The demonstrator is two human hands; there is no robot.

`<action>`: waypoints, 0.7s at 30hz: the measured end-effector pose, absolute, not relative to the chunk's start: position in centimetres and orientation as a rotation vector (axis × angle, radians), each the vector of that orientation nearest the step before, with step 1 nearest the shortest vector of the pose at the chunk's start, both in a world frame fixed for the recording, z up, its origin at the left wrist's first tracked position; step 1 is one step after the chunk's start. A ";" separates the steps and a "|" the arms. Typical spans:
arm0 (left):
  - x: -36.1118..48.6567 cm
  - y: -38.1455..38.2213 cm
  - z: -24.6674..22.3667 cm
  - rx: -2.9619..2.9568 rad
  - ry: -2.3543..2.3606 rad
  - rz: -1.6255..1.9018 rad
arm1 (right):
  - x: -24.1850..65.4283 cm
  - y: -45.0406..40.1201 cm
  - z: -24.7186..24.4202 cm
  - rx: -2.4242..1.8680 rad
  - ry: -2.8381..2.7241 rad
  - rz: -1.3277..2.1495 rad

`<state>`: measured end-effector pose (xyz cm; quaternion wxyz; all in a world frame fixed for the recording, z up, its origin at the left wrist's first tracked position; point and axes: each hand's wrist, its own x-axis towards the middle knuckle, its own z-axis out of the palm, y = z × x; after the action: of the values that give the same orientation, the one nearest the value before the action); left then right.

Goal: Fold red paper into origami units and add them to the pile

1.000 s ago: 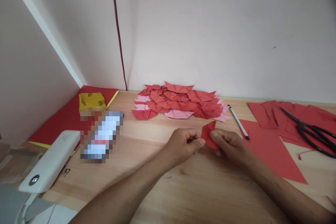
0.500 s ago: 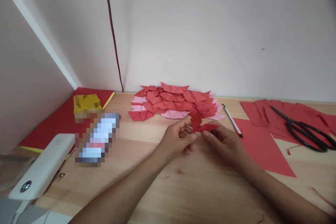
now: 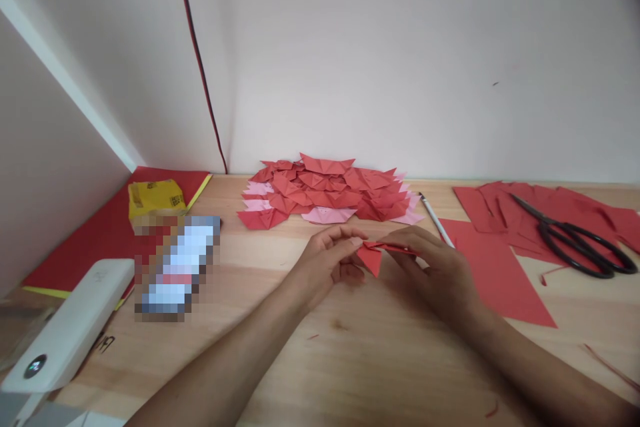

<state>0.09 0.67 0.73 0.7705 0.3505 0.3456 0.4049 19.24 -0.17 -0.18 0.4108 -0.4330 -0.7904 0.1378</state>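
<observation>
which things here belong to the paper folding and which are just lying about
Belong, it seems:
small red paper, held by left hand and right hand
folded red and pink pieces
red sheets
scissors

Probably just lying about:
yellow packet
white device with cable
blurred phone-like thing
white pen, though its use is unclear

A dark cable (image 3: 196, 50) runs down the pale wall (image 3: 350, 60) behind the wooden table (image 3: 310, 373).

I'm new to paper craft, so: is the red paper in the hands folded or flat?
Folded: the red paper has a pointed flap angling down from its upper edge, between the left hand and right hand.
</observation>
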 end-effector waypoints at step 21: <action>0.0 1.2 0.3 0.821 0.886 1.048 | 19.1 -0.3 -0.7 -1.118 -1.857 0.349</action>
<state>-0.01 1.15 0.34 0.6970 0.3681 0.3975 0.4697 19.13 -0.28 -0.72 0.4557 -0.4532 -0.7530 0.1415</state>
